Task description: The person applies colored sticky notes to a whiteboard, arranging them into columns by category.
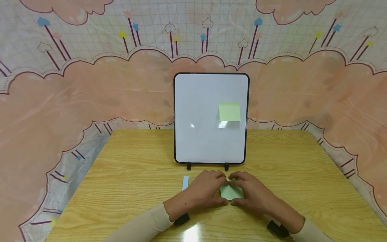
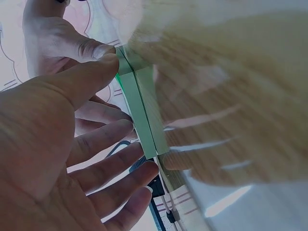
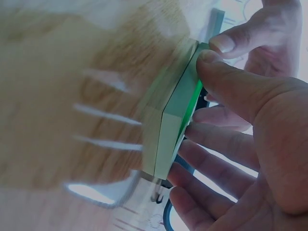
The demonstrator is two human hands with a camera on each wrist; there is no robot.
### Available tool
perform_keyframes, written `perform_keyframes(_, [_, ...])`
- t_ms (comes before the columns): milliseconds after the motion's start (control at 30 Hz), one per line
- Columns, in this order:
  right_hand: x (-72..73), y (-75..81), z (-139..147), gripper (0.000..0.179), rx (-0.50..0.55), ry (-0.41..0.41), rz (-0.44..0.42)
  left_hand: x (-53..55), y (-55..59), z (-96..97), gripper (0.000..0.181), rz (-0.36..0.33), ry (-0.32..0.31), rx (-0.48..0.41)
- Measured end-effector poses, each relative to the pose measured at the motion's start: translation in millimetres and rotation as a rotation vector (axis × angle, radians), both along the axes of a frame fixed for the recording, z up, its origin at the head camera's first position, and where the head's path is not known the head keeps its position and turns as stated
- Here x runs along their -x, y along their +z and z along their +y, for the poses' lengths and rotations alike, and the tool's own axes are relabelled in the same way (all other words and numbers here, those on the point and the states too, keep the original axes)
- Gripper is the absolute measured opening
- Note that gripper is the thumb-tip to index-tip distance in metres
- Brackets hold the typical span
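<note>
A pad of pale green sticky notes (image 1: 231,193) lies on the table between both hands, its thick side showing in the left wrist view as a green block (image 2: 138,113). My left hand (image 1: 204,189) holds the pad from the left, thumb at the near edge and fingertips by the far edge. From the other side my right hand (image 1: 256,191) grips it the same way. The two thumbs almost meet at a corner of the pad in the right wrist view. Partly behind the left hand lies a light blue strip (image 1: 185,182).
Behind the hands a black-framed whiteboard (image 1: 199,141) stands upright on small black feet (image 1: 188,166). One pale green note (image 1: 229,111) is stuck on its right half. The wooden table (image 1: 127,168) runs back to a patterned cloth (image 1: 127,90).
</note>
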State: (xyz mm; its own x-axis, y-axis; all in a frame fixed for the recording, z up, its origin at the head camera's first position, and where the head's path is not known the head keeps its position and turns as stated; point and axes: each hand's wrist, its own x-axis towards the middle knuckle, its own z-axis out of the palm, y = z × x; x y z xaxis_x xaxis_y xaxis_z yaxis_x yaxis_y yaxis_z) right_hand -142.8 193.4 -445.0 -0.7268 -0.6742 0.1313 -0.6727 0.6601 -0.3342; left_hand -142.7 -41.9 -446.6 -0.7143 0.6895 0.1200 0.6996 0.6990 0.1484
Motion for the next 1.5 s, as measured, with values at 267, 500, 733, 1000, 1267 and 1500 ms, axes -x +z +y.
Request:
perform_keyframes(267, [2.2,0.6,0,0.058,0.007,0.015,0.003,1.6,0.3,-0.5,0.059,-0.006,0.005,0.016])
perform_keyframes(500, [3.3,1.5,-1,0.057,0.001,0.012,-0.003,2.7,3.6,-0.4,0.054,-0.025,0.005,0.013])
perform_keyframes(733, [3.6,2.7,-1,0.055,0.004,0.007,-0.014,3.8,5.9,-0.5,0.045,-0.039,0.009,0.003])
perform_keyframes(1000, [5.4,3.1,-2,0.049,0.006,0.011,-0.006,7.1,5.5,-0.6,0.038,-0.045,0.011,-0.011])
perform_keyframes(1267, [8.0,3.7,-2,0.043,-0.001,0.017,0.015,8.9,6.3,-0.9,0.035,-0.028,0.006,-0.045])
perform_keyframes(1500, [12.0,1.9,-2,0.039,0.011,0.028,0.050,8.5,8.1,-0.4,0.032,0.018,-0.014,-0.085])
